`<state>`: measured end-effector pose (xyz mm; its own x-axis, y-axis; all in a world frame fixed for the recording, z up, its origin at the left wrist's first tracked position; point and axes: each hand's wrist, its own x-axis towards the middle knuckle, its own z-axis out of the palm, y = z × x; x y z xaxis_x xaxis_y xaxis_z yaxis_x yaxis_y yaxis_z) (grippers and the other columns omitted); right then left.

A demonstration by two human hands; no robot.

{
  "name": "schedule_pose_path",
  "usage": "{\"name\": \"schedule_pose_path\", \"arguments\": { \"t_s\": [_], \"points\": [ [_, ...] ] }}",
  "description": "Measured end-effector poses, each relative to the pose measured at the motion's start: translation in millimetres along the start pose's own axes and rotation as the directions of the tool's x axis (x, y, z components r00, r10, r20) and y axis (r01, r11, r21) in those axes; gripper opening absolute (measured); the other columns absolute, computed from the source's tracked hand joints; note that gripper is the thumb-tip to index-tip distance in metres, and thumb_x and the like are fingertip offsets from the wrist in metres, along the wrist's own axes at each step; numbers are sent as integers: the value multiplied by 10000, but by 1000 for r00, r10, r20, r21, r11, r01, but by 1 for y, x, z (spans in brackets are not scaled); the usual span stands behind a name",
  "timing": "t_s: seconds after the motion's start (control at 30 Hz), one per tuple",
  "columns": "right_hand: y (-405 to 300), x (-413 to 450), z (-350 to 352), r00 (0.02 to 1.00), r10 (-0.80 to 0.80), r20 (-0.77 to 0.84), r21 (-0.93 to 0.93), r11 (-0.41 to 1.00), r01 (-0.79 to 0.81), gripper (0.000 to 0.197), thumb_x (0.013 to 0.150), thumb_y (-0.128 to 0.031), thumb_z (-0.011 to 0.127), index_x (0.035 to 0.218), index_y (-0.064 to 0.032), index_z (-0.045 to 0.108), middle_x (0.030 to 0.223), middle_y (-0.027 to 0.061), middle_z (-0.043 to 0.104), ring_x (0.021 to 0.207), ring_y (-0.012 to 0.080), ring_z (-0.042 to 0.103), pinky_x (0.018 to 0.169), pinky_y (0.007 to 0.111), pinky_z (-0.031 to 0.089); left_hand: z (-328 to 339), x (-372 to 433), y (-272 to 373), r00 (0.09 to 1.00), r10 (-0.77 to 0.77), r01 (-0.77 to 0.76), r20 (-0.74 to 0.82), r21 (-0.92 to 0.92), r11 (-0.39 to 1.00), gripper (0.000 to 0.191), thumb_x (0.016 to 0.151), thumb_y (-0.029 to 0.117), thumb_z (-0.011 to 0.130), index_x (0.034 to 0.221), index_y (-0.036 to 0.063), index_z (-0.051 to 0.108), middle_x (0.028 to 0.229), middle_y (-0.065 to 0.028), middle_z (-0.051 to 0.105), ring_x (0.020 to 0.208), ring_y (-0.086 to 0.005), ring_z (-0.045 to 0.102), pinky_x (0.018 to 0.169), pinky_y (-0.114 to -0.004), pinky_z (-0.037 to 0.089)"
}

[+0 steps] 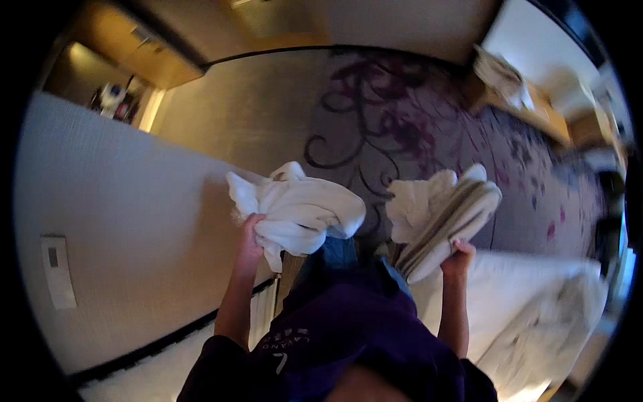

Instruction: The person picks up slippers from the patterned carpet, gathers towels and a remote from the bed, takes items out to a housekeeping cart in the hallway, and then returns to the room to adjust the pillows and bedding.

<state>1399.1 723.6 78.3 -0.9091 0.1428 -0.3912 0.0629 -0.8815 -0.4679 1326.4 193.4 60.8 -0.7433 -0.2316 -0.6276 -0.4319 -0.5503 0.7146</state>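
Observation:
My left hand point(252, 238) grips a bunched white cloth point(306, 208), which looks like a towel and hangs out over the floor. Off to the other side, my right hand point(458, 256) is closed on a pair of slippers point(452, 216), pale with grey-beige parts, pressed together. Crumpled white material point(414, 206) sticks out beside the slippers; whether it is cloth or paper I cannot tell. The two hands are well apart, in front of my dark shirt.
A bed with white bedding point(482, 286) stands at my right. The wall point(125, 201) with a switch panel point(59, 271) runs along my left. Patterned carpet point(361, 115) lies ahead. Further off, more cloth point(502, 80) rests on a wooden bench or shelf point(550, 118) at the upper right.

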Motion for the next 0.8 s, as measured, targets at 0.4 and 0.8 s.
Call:
{"name": "schedule_pose_path", "arguments": {
  "t_s": [0.4,0.8],
  "points": [
    [-34,7,64,968,63,245,-228,974,-6,826,605,-78,698,1393,16,470,1279,146,604,1152,343,575,1046,468,455,2,-83,1,835,507,-522,214,16,853,420,659,87,810,1047,34,657,1052,-102,665,1020,-215,635,927,-329,487],
    [-49,-85,201,812,416,408,-383,886,-262,780,587,-119,687,1340,9,532,1242,139,633,1147,338,599,1058,487,461,-67,-279,-22,687,701,-644,-193,286,710,280,730,133,748,998,64,705,970,-80,706,856,-197,669,735,-352,529]
  ]
}}
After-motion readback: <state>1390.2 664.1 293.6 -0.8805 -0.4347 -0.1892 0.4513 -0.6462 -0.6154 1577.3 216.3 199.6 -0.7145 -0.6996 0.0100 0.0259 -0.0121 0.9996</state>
